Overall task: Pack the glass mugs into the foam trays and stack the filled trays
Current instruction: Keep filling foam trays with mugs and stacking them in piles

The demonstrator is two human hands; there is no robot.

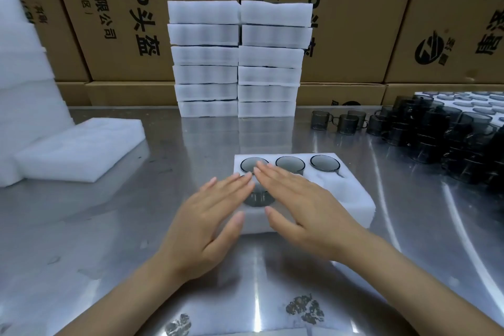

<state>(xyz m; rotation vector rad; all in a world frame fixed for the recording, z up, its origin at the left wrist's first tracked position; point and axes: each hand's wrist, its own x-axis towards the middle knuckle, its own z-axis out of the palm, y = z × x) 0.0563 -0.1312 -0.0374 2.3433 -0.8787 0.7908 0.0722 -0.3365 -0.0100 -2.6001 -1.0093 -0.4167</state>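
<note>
Steel surface point(114, 226), cardboard cartons point(191, 8) walling 12 o'clock. Foam tray point(351, 196) at centre with smoked glass mugs point(324, 163) seated. Left hand point(207, 215) and right hand point(302, 204) flat over it, fingers straight, grasping nothing. Filled stacks point(237, 60) at 12, loose mugs point(436, 128) at 2, bare foam point(81, 150) at 10.

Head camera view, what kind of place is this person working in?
Probably a factory or warehouse packing station. Printed cardboard cartons line the back, two stacks of foam trays stand on a steel table, and dozens of loose glass mugs wait at the right.
</note>
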